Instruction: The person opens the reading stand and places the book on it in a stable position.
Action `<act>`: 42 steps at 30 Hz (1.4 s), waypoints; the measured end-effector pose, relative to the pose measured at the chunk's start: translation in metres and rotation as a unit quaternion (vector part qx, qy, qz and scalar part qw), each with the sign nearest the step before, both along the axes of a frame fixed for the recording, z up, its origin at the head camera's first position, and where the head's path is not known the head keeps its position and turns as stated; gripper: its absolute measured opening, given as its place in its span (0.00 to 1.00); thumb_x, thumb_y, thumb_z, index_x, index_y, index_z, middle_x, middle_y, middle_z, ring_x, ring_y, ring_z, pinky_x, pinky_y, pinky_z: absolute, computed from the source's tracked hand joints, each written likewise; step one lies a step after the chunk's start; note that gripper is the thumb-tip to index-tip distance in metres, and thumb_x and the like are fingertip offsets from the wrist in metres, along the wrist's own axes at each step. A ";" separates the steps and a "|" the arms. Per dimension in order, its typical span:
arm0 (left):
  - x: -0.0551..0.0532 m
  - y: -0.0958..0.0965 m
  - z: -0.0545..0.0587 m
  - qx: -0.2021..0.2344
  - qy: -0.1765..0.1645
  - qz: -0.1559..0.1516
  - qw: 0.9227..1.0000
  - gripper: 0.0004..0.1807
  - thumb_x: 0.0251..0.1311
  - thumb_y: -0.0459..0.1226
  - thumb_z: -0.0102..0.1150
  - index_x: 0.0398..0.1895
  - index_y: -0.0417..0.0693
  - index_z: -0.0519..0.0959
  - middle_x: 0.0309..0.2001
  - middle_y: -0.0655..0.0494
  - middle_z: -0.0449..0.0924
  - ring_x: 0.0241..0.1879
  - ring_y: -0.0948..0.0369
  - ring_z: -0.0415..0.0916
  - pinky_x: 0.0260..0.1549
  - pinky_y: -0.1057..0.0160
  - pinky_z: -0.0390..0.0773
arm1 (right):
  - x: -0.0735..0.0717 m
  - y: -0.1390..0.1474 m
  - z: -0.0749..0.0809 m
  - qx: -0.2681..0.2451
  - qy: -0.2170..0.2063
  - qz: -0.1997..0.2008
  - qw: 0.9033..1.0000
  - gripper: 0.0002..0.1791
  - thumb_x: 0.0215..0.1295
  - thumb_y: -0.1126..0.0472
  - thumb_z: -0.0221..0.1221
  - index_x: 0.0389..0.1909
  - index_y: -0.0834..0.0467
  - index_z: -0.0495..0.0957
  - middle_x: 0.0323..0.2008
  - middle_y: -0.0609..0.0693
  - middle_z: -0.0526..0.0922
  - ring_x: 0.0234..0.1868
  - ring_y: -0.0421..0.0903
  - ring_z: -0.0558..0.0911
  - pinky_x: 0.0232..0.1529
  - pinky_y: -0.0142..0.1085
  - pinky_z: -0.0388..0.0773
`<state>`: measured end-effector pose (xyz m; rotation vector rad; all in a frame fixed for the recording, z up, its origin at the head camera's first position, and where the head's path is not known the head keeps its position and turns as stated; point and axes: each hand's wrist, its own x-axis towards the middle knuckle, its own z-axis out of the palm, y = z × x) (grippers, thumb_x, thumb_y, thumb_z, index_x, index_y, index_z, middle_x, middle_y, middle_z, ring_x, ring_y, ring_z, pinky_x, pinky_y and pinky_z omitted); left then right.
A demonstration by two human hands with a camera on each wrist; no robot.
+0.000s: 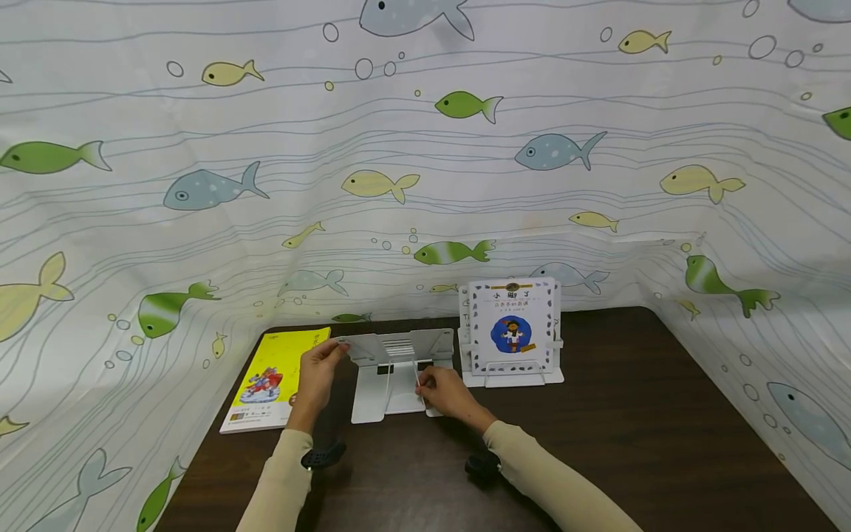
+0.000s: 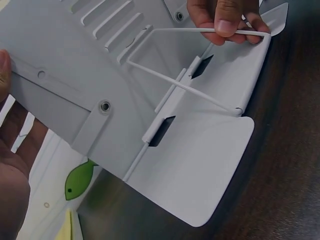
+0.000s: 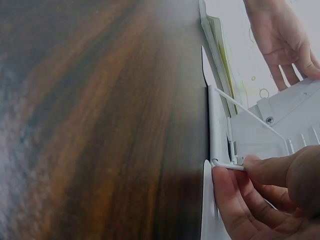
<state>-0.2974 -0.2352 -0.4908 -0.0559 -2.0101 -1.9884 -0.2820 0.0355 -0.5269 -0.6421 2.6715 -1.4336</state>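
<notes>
A white metal book stand [image 1: 368, 403] sits on the dark table, its back plate [image 1: 435, 344] raised at a slant over the flat base. My left hand [image 1: 318, 374] holds the back plate by its upper left corner, thumb on the near face. With thumb and fingers, my right hand [image 1: 445, 391] pinches one side of the bent wire support [image 2: 187, 30]. That wire is hinged at the front edge of the base, and its far end meets the slots [image 2: 124, 31] in the back plate.
To the left lies a yellow book [image 1: 292, 362] with a colourful cover picture. A second white stand [image 1: 512, 379] at the back right holds an upright white picture book [image 1: 532, 297]. Behind the table [image 1: 598, 443] hangs a fish-patterned curtain [image 1: 465, 214].
</notes>
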 end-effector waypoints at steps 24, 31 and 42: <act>0.010 -0.005 -0.009 -0.008 0.019 -0.029 0.999 0.12 0.74 0.30 0.62 0.54 0.32 0.85 0.40 0.71 0.90 0.45 0.67 0.84 0.53 0.72 0.81 | 0.006 0.015 0.016 -0.026 -0.012 -0.013 1.000 0.05 0.74 0.66 0.64 0.43 0.65 0.84 0.33 0.58 0.89 0.28 0.47 0.89 0.28 0.30 0.81; 0.017 -0.010 -0.005 -0.037 0.011 -0.030 0.999 0.18 0.72 0.32 0.66 0.61 0.34 0.81 0.46 0.70 0.89 0.48 0.68 0.85 0.53 0.73 0.83 | 0.021 0.040 0.054 -0.106 0.105 -0.105 0.983 0.01 0.72 0.68 0.66 0.40 0.62 0.85 0.32 0.54 0.88 0.29 0.43 0.86 0.30 0.30 0.82; 0.017 -0.011 -0.007 -0.019 0.031 -0.021 0.999 0.15 0.74 0.32 0.64 0.57 0.29 0.81 0.42 0.71 0.88 0.46 0.64 0.86 0.54 0.73 0.82 | 0.016 0.059 0.068 -0.096 0.281 -0.126 0.946 0.13 0.66 0.69 0.72 0.50 0.59 0.87 0.46 0.53 0.87 0.45 0.51 0.88 0.45 0.42 0.88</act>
